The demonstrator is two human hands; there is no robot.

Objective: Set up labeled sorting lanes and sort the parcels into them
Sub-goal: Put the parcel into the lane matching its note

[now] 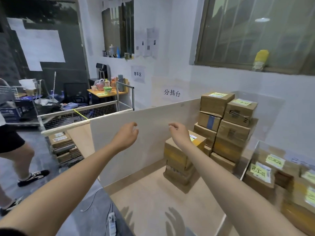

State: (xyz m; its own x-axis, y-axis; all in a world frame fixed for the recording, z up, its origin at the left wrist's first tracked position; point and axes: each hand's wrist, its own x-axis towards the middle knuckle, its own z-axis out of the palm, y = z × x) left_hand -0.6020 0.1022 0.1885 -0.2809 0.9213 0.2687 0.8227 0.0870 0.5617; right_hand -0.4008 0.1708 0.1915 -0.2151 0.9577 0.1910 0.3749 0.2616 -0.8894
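Both my arms reach forward over a light wooden sorting table. My left hand and my right hand hover with loosely curled fingers and hold nothing, in front of an upright beige divider board. Just below my right hand sits a short stack of cardboard parcels. A taller stack of labeled parcels stands at the back right against the wall. More parcels with yellow-green labels lie behind a clear panel at the right. A paper sign hangs on the wall.
A wire cage cart with boxes stands left of the table. A person's legs are at the far left. A power strip and cable lie on the grey floor. A cluttered desk stands behind the cart.
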